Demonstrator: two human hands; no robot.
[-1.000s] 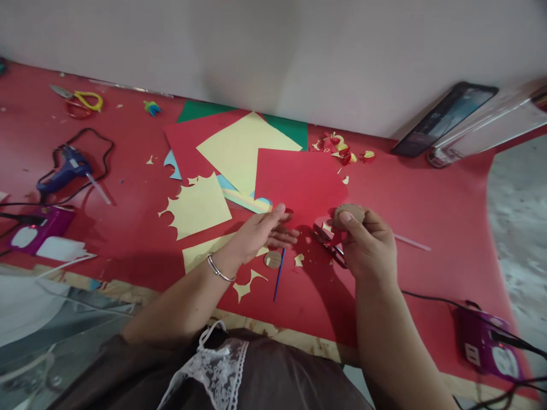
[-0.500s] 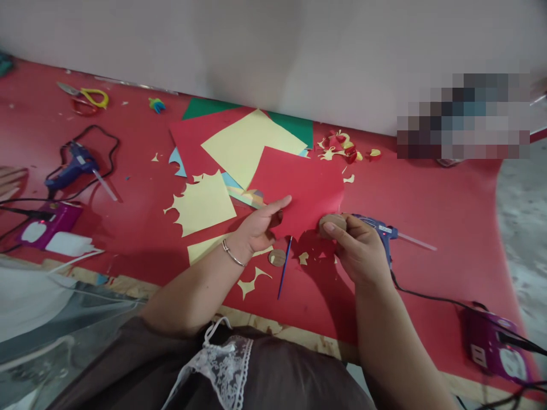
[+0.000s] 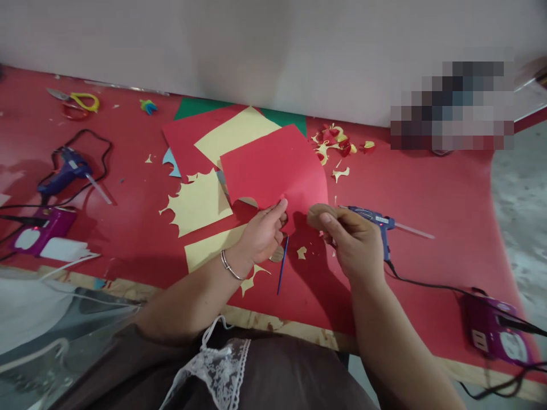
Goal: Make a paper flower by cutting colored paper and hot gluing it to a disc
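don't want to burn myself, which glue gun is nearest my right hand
The glue gun partly hidden behind your right hand; the other glue gun lies at the far left.

Scissors [image 3: 72, 97] behind left glue gun [image 3: 72, 165], sheets [image 3: 273, 165] right

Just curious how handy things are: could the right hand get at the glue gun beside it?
Probably yes: the glue gun lies right beside the right hand, though that hand already pinches a brown disc.

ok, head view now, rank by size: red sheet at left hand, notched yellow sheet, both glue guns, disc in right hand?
1. Red sheet
2. Notched yellow sheet
3. Left glue gun, right glue gun: can't rank; right hand hides part of one
4. Disc, partly covered
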